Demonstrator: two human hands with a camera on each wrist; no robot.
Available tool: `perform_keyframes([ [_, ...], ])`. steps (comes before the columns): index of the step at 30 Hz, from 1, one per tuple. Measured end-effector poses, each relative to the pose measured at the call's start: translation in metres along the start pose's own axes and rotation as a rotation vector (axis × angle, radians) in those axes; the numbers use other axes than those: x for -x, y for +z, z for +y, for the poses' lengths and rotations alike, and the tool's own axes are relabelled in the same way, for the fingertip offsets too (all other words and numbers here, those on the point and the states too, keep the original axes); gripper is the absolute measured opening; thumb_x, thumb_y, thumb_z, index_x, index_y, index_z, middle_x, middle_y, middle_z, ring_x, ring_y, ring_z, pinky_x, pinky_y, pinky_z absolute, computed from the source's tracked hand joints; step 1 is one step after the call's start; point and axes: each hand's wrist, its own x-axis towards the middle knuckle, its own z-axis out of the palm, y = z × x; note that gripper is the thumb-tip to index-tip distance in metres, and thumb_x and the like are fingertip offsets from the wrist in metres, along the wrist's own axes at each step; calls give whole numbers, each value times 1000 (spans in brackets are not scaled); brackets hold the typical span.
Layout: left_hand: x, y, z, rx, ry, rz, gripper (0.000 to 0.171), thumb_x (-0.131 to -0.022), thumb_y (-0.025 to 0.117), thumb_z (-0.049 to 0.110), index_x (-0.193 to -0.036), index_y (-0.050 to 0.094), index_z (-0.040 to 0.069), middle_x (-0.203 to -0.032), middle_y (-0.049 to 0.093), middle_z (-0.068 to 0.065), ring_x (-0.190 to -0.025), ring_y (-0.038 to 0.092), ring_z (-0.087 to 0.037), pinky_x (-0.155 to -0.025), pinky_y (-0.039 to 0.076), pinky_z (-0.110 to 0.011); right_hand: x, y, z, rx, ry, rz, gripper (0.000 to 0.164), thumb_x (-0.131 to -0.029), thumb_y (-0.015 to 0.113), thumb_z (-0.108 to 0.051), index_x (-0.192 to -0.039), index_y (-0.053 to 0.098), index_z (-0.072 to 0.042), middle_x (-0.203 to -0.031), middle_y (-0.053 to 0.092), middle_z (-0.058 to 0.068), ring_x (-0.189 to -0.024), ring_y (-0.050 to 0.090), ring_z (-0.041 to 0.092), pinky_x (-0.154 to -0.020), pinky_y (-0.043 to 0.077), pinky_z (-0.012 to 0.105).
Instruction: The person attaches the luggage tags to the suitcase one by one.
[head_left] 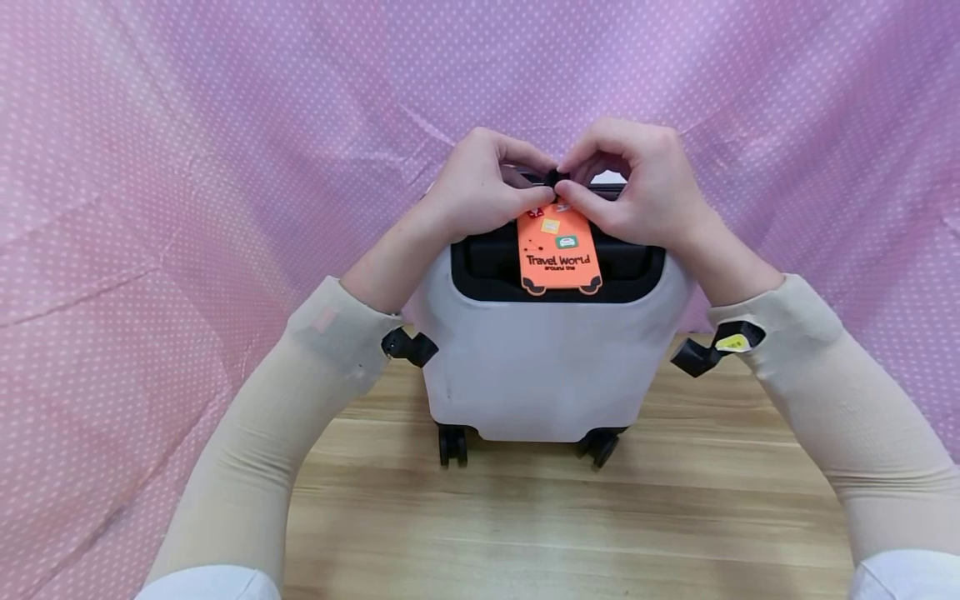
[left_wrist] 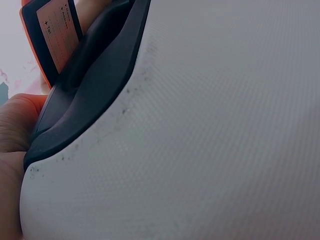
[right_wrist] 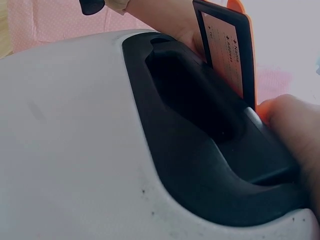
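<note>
An orange luggage tag [head_left: 559, 242] printed "Travel World" hangs at the top of a white suitcase [head_left: 536, 358], over its black recessed handle area [head_left: 487, 267]. My left hand [head_left: 483, 185] and right hand [head_left: 647, 177] meet above the tag. Thumb and fingertips of each pinch the tag's short black strap [head_left: 555, 178], which is mostly hidden by the fingers. Both wrist views show the tag's dark-framed back, where a card [right_wrist: 222, 52] carries name, address and tel lines. Beside the black trim stand the left fingers [left_wrist: 17, 122] in the left wrist view.
The suitcase stands upright on small black wheels [head_left: 452, 446] on a wood-grain surface [head_left: 525, 517]. Behind and to the left hangs a pink dotted cloth [head_left: 300, 100]. Black straps [head_left: 697, 357] stick out from both beige sleeves [head_left: 817, 392].
</note>
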Motion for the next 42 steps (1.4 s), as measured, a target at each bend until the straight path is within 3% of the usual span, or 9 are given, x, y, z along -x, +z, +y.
perform_keyframes([
  [25, 1, -3, -1, -12, 5, -9, 31, -94, 78, 11, -125, 79, 7, -120, 80, -9, -94, 80, -14, -85, 64, -27, -1, 3, -2, 42, 72, 26, 6, -90, 80, -1, -95, 82, 1, -87, 74, 6, -80, 67, -5, -79, 57, 9],
  [33, 1, -3, -1, -9, 0, -6, 31, -94, 79, 10, -125, 79, 6, -119, 80, -10, -95, 80, -14, -86, 64, -27, 0, 2, 1, 91, 47, 24, 10, -89, 83, -5, -97, 83, 2, -92, 77, 14, -83, 65, -10, -81, 56, 8],
  [42, 1, -4, 0, -14, 1, -3, 30, -94, 78, 11, -124, 79, 8, -119, 80, -8, -93, 80, -14, -84, 64, -27, -1, 4, -3, -5, 96, 44, 11, -89, 81, 2, -100, 80, 3, -91, 78, 12, -81, 71, -4, -78, 59, 10],
])
